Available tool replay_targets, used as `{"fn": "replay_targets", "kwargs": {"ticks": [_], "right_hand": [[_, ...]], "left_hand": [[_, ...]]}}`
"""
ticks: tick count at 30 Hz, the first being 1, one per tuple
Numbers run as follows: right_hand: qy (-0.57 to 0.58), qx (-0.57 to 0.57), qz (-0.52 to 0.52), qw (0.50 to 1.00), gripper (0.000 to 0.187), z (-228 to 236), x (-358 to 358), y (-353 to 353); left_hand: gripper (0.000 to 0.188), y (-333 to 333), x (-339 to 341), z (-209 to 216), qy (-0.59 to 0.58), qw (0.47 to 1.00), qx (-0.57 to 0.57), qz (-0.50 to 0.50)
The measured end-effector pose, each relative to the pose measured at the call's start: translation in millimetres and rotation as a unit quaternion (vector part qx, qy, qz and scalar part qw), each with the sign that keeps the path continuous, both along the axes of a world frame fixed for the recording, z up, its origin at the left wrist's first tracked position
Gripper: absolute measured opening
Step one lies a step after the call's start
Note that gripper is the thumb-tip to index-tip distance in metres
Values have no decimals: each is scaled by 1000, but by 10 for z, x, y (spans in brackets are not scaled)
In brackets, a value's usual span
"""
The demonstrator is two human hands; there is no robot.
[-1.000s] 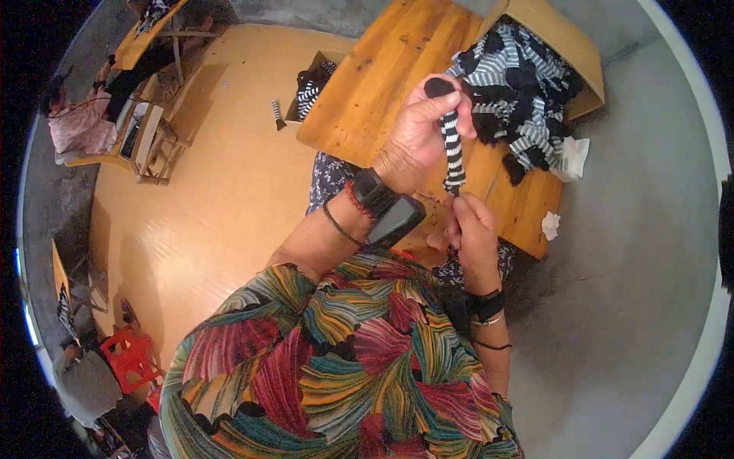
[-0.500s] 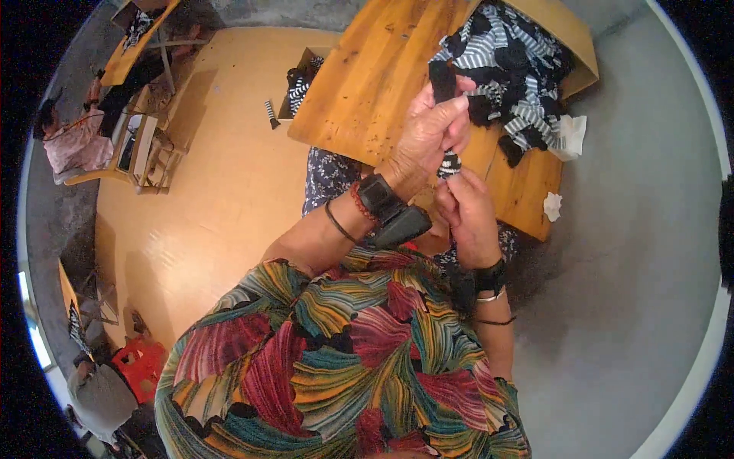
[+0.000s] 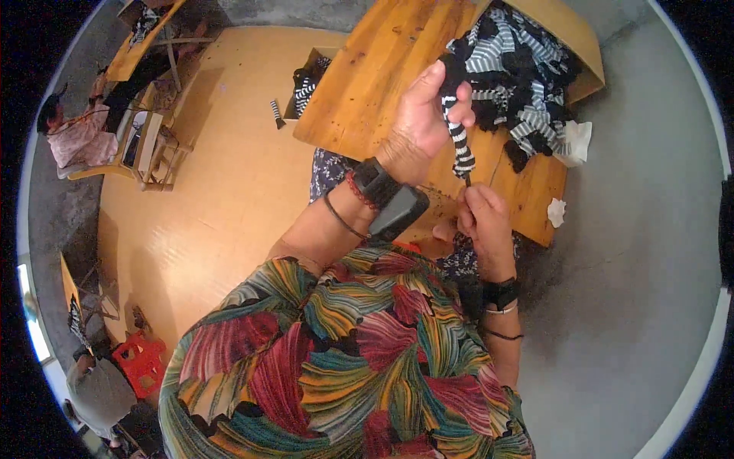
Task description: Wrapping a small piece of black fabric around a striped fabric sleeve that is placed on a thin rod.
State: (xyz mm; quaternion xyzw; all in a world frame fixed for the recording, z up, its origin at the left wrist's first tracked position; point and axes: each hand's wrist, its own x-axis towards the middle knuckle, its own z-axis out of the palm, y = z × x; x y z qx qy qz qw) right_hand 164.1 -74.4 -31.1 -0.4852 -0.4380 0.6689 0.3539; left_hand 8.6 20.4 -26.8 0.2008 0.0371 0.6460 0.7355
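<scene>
A narrow black-and-white striped knitted piece [image 3: 459,145], sock-like in shape, stretches between my two hands above the wooden table. Its black upper end lies between the thumb and fingers of my left hand [image 3: 424,115], which is loosely curled around it. Below, my right hand [image 3: 485,214] is closed in a pinch near the piece's lower end. A thin dark stem [image 3: 468,180] shows between that end and my right fingers; what it is cannot be made out. My right palm and the lower part of the stem are hidden.
A heap of striped and black knitted pieces [image 3: 527,76] spills from a tipped cardboard box [image 3: 585,53] onto the wooden table [image 3: 367,76]. White paper [image 3: 577,141] lies beside it. Another box [image 3: 290,107] stands left of the table. Co-workers [image 3: 84,134] sit at the far left.
My right hand has moved down, away from my left. The left fingers have loosened, and a longer striped length of the knitted piece now shows between the hands.
</scene>
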Motion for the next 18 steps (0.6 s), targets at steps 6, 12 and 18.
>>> {"fn": "replay_targets", "kwargs": {"ticks": [6, 12, 18], "right_hand": [[72, -16, -59, 996, 21, 21, -161, -51], [264, -96, 12, 960, 21, -37, -203, 27], [71, -44, 4, 997, 24, -4, -66, 1]], "left_hand": [[19, -209, 327, 14, -23, 997, -63, 38], [18, -278, 235, -12, -19, 997, -26, 69], [29, -247, 57, 119, 44, 997, -37, 45]]}}
